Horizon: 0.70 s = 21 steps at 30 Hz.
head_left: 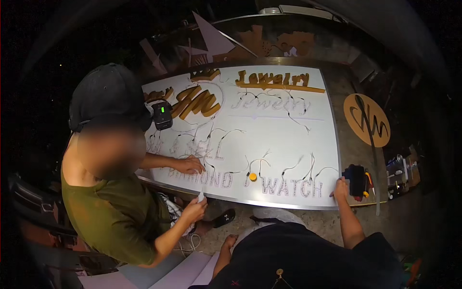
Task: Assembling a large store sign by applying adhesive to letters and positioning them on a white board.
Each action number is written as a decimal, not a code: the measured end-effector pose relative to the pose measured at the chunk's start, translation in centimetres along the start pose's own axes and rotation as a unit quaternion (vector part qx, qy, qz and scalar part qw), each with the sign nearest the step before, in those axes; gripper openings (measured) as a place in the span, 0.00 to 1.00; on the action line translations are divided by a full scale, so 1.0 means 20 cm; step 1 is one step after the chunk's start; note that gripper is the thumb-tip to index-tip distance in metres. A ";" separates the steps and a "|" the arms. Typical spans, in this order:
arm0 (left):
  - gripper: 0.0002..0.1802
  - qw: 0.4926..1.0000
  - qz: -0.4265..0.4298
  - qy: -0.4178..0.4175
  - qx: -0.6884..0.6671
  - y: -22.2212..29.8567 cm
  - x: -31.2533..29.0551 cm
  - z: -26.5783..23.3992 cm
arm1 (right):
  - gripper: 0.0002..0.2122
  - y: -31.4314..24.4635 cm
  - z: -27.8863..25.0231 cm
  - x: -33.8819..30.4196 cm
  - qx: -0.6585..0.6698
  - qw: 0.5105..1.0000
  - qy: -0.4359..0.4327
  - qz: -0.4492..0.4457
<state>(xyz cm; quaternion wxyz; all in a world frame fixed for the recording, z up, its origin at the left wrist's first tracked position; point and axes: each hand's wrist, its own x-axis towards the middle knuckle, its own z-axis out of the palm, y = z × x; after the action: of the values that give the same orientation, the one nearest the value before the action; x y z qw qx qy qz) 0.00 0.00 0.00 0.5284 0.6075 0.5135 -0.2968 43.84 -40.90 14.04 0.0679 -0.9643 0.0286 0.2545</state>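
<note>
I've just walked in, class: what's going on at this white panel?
The person's right hand touches the right edge of the white panel, beside a black object; their left hand is off the panel. A co-worker has one hand over the wired letters, while the other hand holds a small white item.

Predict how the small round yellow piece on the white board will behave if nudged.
The yellow piece probably slides rather than rolls, seeming to sit flat on the white board. It might snag the thin wires close beside it.

Here's the right grip at a corner of the white board, a co-worker reaching over wired letters!
</note>
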 end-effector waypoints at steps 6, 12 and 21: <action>0.29 0.997 -0.030 -0.041 -0.063 -0.29 0.22 0.03 | 0.39 -0.06 0.04 0.03 -0.043 0.993 0.098 -0.045; 0.26 0.998 -0.019 0.017 -0.058 -0.13 0.16 0.13 | 0.33 -0.01 0.04 0.02 -0.017 0.987 0.139 -0.079; 0.14 0.940 0.092 0.301 0.130 0.20 0.05 0.23 | 0.44 0.04 0.05 0.00 0.007 0.989 0.087 -0.120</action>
<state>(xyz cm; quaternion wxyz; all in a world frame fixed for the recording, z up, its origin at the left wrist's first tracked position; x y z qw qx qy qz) 4.82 -3.69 -0.78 0.2898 0.7765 0.5476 -0.1145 43.26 -41.57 13.06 0.1022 -0.9786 -0.0794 0.1599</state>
